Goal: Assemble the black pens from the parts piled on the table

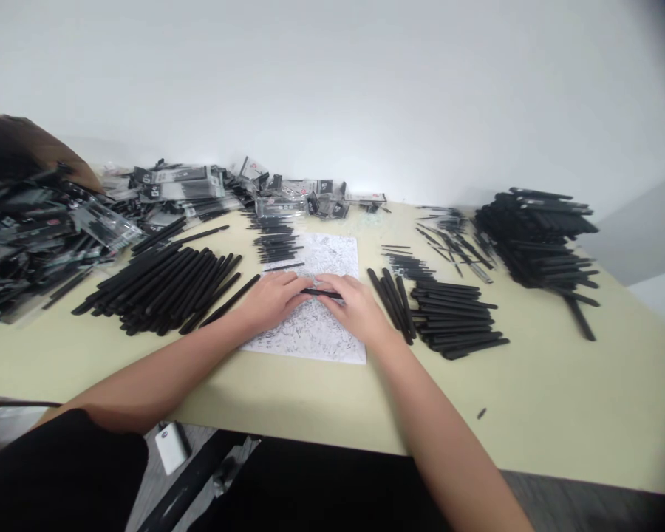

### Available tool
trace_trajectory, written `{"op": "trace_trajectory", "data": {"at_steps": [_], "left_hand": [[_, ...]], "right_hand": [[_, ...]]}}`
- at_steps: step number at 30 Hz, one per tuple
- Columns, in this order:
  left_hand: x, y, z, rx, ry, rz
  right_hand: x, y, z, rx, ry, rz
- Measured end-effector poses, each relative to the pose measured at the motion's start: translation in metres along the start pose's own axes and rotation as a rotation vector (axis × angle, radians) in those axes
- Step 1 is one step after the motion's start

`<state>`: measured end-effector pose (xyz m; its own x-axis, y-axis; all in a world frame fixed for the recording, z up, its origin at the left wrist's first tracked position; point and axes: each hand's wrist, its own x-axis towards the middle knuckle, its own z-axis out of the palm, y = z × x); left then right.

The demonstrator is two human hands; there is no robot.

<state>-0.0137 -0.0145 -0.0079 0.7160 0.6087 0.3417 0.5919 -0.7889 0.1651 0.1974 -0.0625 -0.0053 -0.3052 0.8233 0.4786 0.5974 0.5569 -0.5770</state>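
Observation:
Between my two hands a slim black pen (322,293) lies roughly level above a sheet of paper covered in scribbles (304,341). My left hand (271,299) is closed, its fingertips on the pen's left end. The right end is pinched by the thumb and fingers of my right hand (360,307). Fingers cover both ends of the pen. Just beyond the left hand, a thin dark refill-like stick (284,267) rests on the paper. A stack of similar thin sticks (275,240) sits at the paper's far left edge.
Black pens form a fanned pile (166,292) at left and a stack (457,318) at right. Thin sticks (407,264) lie behind that stack. A larger dark pile (537,236) stands far right. Clear plastic packets (182,188) heap at the back left, near a cardboard box (49,148).

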Motion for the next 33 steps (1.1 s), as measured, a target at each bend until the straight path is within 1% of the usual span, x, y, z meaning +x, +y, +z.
{"op": "trace_trajectory", "data": {"at_steps": [5,9,14,17,19,21,33], "left_hand": [[0.000,0.001,-0.001,-0.019,-0.007,0.006],[0.000,0.002,-0.002,-0.016,0.017,-0.028],[0.002,0.001,-0.002,-0.044,0.088,-0.129],[0.002,0.000,-0.001,-0.057,0.114,-0.195],[0.002,0.000,0.000,-0.059,0.112,-0.213],[0.002,0.000,0.000,-0.063,0.105,-0.221],[0.002,0.002,-0.002,-0.125,0.086,-0.252]], "right_hand": [[0.000,0.000,0.001,-0.007,0.012,-0.015],[0.001,0.000,-0.004,-0.071,0.055,-0.036],[0.000,0.008,-0.015,-0.185,0.223,0.015],[0.000,0.016,-0.019,-0.164,0.323,0.035],[-0.001,0.020,-0.020,-0.123,0.360,0.030],[0.000,0.022,-0.020,-0.093,0.368,0.020],[0.000,0.024,-0.019,-0.044,0.318,0.010]]}}
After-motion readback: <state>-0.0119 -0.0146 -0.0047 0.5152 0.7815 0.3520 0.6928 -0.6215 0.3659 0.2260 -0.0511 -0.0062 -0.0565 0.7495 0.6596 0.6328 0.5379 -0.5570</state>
